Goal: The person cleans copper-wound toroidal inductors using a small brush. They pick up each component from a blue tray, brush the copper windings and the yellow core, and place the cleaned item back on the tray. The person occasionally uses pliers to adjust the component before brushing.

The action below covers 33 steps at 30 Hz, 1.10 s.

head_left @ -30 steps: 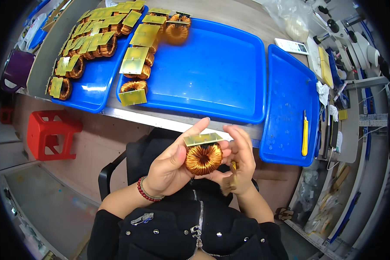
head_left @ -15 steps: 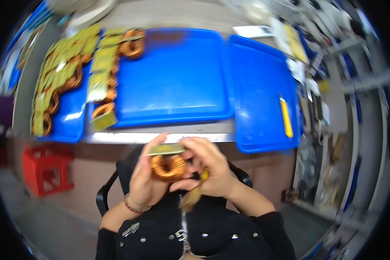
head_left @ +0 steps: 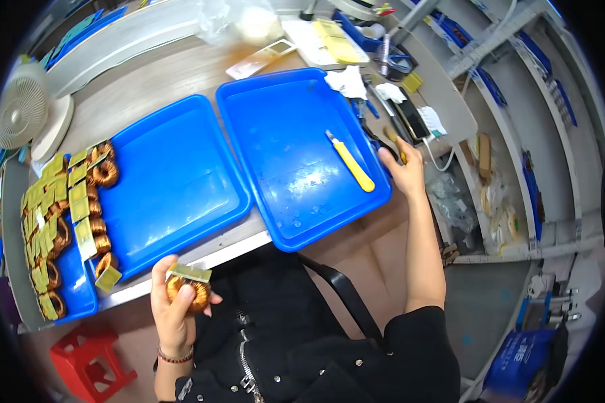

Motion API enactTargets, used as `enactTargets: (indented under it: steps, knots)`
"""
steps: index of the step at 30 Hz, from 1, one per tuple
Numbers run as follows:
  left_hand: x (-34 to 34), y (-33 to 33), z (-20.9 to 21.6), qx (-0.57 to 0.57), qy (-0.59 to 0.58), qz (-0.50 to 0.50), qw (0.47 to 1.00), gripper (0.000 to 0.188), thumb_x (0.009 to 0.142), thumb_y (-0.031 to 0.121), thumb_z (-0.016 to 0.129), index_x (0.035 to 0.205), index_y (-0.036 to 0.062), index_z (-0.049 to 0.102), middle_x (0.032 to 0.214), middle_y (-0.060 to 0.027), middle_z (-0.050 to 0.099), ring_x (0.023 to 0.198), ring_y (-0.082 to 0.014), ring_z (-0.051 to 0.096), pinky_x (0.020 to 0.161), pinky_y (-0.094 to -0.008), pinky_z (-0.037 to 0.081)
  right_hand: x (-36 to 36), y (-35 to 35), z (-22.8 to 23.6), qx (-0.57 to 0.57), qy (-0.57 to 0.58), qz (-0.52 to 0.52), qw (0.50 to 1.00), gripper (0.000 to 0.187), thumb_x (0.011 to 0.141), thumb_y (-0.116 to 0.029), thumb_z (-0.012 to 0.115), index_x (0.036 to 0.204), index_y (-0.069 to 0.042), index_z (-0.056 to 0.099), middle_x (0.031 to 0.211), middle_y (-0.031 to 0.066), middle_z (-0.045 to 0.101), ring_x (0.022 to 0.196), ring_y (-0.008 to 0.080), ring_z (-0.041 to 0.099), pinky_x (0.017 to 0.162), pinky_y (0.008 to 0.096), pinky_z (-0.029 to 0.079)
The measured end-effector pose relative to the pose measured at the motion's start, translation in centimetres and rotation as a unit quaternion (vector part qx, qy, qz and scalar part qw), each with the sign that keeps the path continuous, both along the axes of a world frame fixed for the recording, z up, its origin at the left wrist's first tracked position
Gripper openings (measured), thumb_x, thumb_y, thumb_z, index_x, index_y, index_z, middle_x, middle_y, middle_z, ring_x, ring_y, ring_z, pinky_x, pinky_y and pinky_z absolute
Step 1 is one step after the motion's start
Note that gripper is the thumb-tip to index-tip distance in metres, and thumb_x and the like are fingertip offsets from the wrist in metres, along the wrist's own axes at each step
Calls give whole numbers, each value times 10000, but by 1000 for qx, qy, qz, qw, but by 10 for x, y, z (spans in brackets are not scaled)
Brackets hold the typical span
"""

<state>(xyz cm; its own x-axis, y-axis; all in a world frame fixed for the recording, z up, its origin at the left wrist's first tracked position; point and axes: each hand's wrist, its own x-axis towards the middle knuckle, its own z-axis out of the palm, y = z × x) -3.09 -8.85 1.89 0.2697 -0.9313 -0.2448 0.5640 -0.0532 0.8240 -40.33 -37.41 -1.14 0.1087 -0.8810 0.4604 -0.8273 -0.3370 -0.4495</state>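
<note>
My left hand (head_left: 173, 312) is closed around a copper-wound toroidal coil (head_left: 199, 294). A small yellow-green board (head_left: 190, 272) stands across the coil's far side. My right hand (head_left: 407, 166) reaches over the right edge of the right blue tray (head_left: 286, 225), its fingers closed on a small yellow-and-brown tool (head_left: 392, 136) whose kind I cannot make out. Beside those fingers lies a dark-handled tool (head_left: 376, 139), partly hidden. A yellow-handled knife (head_left: 351, 165) lies in the right tray.
More coils with boards (head_left: 50, 235) fill a blue tray at left, and a row of them lines the middle blue tray (head_left: 175, 168). A white fan (head_left: 23, 111) stands far left. A phone (head_left: 411, 119) and a cable lie at right. A red stool (head_left: 91, 363) is below.
My right hand has left the coil and moved far right with the yellow-and-brown tool. My left hand has shifted left and down, still holding the coil. The view has turned right.
</note>
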Motion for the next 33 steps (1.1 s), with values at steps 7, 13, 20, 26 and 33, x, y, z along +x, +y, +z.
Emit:
enactTargets:
  steps: [7,13,20,26,33]
  knots:
    - [-2,-18,22,9,10,-70,997,499,808,53,615,1259,67,403,893,-73,568,704,-116,597,488,-181,455,14,-5,-21,40,-43,-5,998,411,777,-276,666,1079,-5,597,1032,150,623,936,235,598,818,320,444]
    - [-2,-24,32,1,-33,-58,998,414,823,71,615,1197,50,440,864,-30,539,724,-72,552,571,-185,477,84,71,75,-131,-59,201,969,192,689,-8,572,876,36,568,788,108,566,731,223,561,703,313,461]
    - [-5,-28,39,-54,-110,-115,986,375,803,0,615,1147,16,468,1006,-30,510,898,-63,509,764,-211,454,162,112,103,-158,196,445,859,336,559,-250,596,844,-73,597,764,53,591,686,241,594,538,304,387]
    - [-1,-22,45,-43,-128,-127,983,362,799,4,621,1137,7,489,1024,-39,511,902,-72,511,783,-215,442,171,111,103,-189,208,466,839,324,583,-248,568,852,-70,601,759,45,585,670,219,587,494,285,341]
    - [2,-18,42,-59,-167,-122,977,358,797,2,620,1134,5,499,1034,-47,514,911,-80,510,788,-218,436,174,117,105,-206,214,461,836,335,561,-227,560,854,-72,603,746,43,575,658,216,581,476,280,326]
